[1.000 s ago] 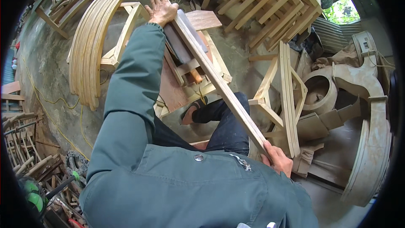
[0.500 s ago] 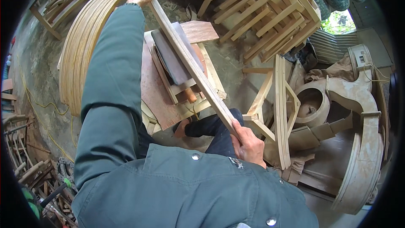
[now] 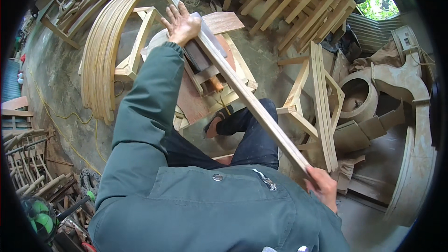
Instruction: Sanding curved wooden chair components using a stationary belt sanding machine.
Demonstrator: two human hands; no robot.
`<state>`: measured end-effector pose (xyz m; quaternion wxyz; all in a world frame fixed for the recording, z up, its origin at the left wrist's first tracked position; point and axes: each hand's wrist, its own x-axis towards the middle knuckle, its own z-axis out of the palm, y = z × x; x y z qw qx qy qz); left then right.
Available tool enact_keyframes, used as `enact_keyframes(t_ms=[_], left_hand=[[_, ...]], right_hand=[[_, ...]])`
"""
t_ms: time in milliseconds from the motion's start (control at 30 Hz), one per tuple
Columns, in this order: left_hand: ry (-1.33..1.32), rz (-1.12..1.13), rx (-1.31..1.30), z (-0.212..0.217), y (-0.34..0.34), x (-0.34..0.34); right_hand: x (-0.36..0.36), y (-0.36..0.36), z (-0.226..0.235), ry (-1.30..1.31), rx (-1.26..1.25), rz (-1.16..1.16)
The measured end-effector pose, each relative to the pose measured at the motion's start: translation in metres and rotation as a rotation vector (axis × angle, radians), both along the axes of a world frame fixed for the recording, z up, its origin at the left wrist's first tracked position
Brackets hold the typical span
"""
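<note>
Covered stretches of a wooden strip, and clutter lost at the rim
The left hand [image 3: 182, 25] hides part of the wooden strip [image 3: 252, 105] beneath its palm; the right hand [image 3: 324, 187] conceals the near end, with some of its own fingers out of sight. Just beyond the left hand's wrist, the strip masks the middle of a grey block [image 3: 198, 58]. Far ahead of the right hand, the frame stack [image 3: 298, 14] is cut by the upper edge.
</note>
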<state>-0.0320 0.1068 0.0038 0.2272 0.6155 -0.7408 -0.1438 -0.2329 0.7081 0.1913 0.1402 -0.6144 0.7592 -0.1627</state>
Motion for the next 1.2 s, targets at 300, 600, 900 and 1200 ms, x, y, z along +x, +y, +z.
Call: enact_keyframes(t_ms=[300, 600, 900, 1200], left_hand=[[-0.108, -0.054, 0.084, 0.011, 0.094, -0.021], [-0.057, -0.113, 0.072, 0.003, 0.098, -0.01], [-0.028, -0.092, 0.18, 0.008, -0.022, 0.001], [-0.212, -0.086, 0.099, 0.027, -0.08, 0.007]], right_hand=[[-0.009, 0.16, -0.067, -0.458, -0.369, -0.606], [0.08, 0.058, -0.146, -1.175, -0.612, -0.676], [0.037, -0.099, -0.147, -0.597, -0.679, -0.022], [0.012, -0.136, -0.141, -0.527, -0.617, 0.096]])
